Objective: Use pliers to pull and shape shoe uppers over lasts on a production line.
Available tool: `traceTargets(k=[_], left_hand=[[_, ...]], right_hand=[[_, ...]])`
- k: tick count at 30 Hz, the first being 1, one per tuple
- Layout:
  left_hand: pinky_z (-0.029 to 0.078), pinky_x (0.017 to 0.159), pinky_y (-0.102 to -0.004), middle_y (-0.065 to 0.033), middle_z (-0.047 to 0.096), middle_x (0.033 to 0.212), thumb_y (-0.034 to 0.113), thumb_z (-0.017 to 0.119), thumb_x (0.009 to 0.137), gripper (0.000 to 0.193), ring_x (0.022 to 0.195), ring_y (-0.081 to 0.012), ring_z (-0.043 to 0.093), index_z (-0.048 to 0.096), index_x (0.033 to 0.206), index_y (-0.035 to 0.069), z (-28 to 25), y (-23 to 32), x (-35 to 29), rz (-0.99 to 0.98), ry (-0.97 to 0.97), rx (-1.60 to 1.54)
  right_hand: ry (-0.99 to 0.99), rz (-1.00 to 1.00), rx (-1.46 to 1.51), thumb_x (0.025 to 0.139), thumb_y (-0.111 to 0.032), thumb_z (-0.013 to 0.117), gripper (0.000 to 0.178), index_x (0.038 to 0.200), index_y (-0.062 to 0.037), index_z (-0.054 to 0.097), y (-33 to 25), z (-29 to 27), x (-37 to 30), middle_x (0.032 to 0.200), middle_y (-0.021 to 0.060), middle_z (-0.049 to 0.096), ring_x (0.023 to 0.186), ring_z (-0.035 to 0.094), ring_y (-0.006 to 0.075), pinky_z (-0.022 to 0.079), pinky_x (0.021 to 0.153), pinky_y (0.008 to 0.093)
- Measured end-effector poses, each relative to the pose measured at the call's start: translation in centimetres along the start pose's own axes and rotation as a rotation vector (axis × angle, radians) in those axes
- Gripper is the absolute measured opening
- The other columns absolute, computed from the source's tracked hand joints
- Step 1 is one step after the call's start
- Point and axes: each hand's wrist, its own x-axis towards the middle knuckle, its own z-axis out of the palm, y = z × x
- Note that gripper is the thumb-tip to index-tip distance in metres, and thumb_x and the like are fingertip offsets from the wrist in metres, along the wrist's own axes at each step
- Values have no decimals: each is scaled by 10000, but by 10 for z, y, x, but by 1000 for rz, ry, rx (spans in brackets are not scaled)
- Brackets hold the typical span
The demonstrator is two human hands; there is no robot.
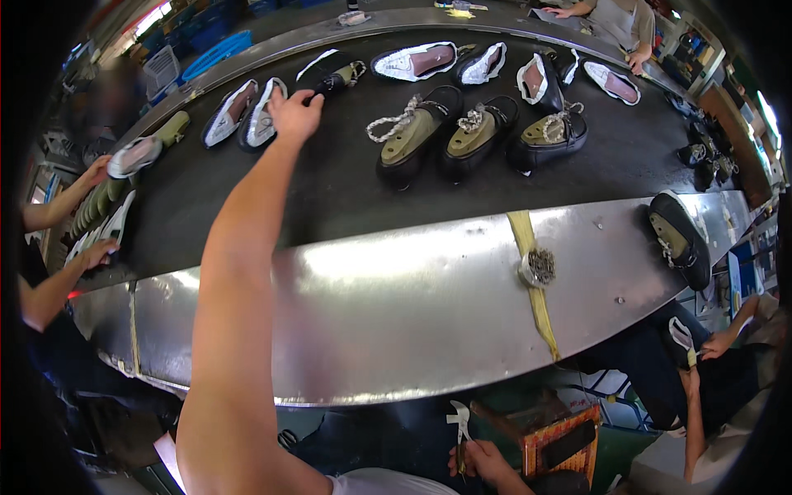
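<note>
My left hand reaches far out over the dark belt, fingers apart. Its fingertips overlap the edge of a shoe upper with a white underside; whether they touch it, I cannot tell. A similar upper lies to its left, and a dark shoe with a braided lace lies just beyond the hand. Low in front of my body, my right hand is closed round lasting pliers, their metal head pointing up. Black-and-olive shoes with braided laces stand mid-belt.
A metal ledge runs along the belt's near side, with a round tin of small nails on it. A dark shoe rests at its right end. Co-workers' hands handle uppers at left; others work at right and across the belt.
</note>
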Motion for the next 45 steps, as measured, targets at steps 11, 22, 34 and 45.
traceTargets(k=[11, 22, 34, 45], left_hand=[[354, 1097, -472, -225, 188, 1572, 768, 513, 797, 772, 1390, -392, 339, 602, 1327, 215, 79, 83, 80, -87, -358, -85], [315, 1123, -448, -262, 454, 1425, 837, 498, 744, 1033, 1402, -436, 273, 546, 1343, -3, 77, 111, 89, 204, -632, 204], [480, 920, -447, -353, 535, 1153, 585, 702, 777, 616, 1018, -433, 590, 691, 837, -27, -146, 59, -55, 236, -529, 104], [484, 880, -403, -306, 544, 1189, 465, 770, 738, 528, 1036, -387, 601, 657, 769, -50, -429, -89, -196, -20, -609, 27]], right_hand=[[60, 48, 165, 1026, -417, 437, 466, 993, -13, 665, -49, 12, 8, 748, 60, 691, 514, 564, 113, 410, 448, 236], [62, 63, 197, 1020, -399, 461, 434, 962, -23, 669, -61, 24, 5, 741, 60, 685, 519, 559, 124, 386, 443, 256], [-91, -62, 36, 1063, -365, 272, 511, 1134, 48, 565, 18, 31, 8, 932, 145, 695, 761, 706, 209, 434, 479, 233], [3, -111, -54, 1059, -398, 282, 494, 1092, -1, 572, 70, 66, -15, 917, 115, 698, 744, 708, 190, 429, 477, 233]])
